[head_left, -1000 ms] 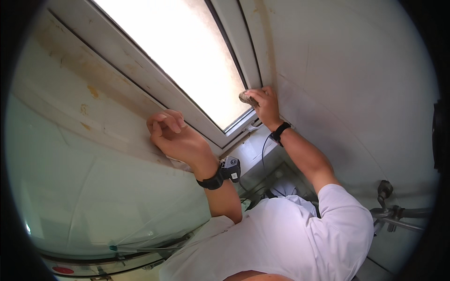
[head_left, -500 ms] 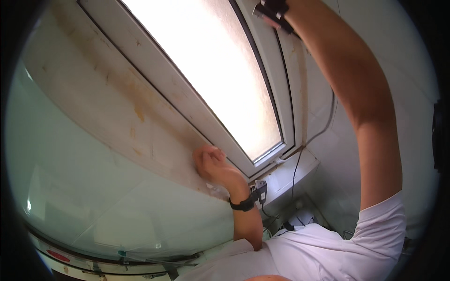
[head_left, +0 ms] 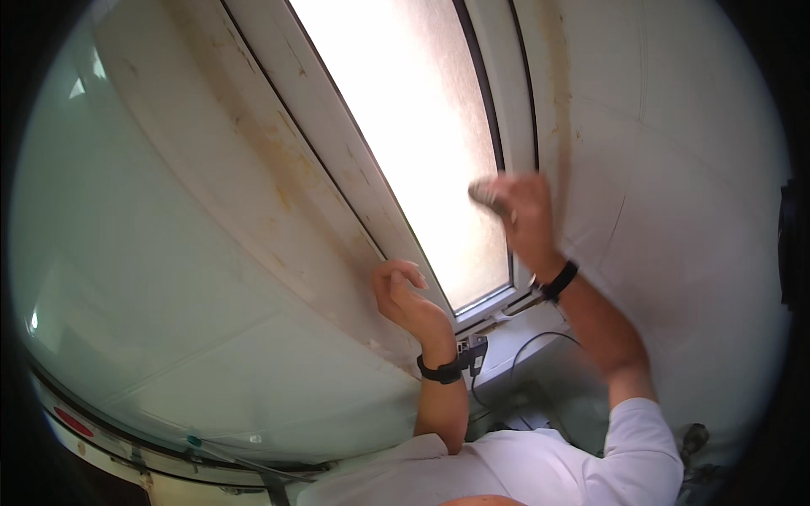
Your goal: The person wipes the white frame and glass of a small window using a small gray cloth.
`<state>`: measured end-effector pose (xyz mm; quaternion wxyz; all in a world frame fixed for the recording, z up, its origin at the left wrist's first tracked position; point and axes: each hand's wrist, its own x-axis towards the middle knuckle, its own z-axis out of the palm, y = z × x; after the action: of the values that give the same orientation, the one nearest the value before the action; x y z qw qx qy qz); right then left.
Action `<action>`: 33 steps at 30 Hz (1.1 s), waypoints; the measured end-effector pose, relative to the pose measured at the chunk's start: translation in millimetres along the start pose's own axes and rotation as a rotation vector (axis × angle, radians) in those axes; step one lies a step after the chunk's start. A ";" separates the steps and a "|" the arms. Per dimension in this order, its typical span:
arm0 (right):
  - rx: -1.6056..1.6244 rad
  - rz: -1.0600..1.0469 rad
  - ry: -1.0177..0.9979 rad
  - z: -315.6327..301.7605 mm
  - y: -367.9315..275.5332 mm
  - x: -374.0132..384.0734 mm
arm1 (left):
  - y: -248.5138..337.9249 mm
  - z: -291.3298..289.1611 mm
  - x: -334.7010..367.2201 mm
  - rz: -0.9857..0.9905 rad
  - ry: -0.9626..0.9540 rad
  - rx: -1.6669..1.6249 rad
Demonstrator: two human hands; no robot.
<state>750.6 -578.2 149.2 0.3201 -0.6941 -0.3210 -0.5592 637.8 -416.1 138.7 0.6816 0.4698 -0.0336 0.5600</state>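
Note:
My left hand (head_left: 407, 302) is beside the lower left part of the white window frame (head_left: 371, 190). Its fingers are loosely bent, with a gap inside the curl and nothing visible in them. In front of the bright frosted pane (head_left: 413, 126), my right hand (head_left: 531, 221) is closed round a small greyish-brown pad-like piece (head_left: 489, 198). Motion blurs this piece, so its exact kind is unclear. Whether it touches the glass I cannot tell. Each wrist wears a black band, and a small black device sits by the left one (head_left: 439, 369).
Brown stains (head_left: 283, 169) run along the wall left of the frame. Pale tiled walls stand on both sides. Below the window are a white ledge (head_left: 536, 325) and a thin dark cable (head_left: 516, 358). A long rail with a red oval (head_left: 73, 421) is at lower left.
My right arm has come down from the upper right, bringing the hand in front of the pane. The view has shifted, while my left hand remains near the frame's lower left.

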 end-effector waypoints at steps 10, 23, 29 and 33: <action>0.042 -0.181 0.394 -22.8 18.7 287.2 | -7.6 -11.3 -5.2 -0.036 -0.036 0.012; 0.144 -0.076 -0.072 17.7 -53.9 23.5 | 31.1 -17.9 -0.2 -0.097 -0.078 -0.044; -0.269 -0.408 0.430 -10.4 -35.3 285.5 | 32.4 -26.5 8.4 -0.093 -0.083 0.009; -0.032 -0.344 0.317 0.2 -79.1 327.4 | 29.4 -21.3 5.8 -0.133 -0.097 -0.035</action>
<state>742.4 -502.8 477.4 0.2555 -0.5374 -0.3715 -0.7127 606.4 -399.5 147.9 0.7229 0.4857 -0.0451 0.4893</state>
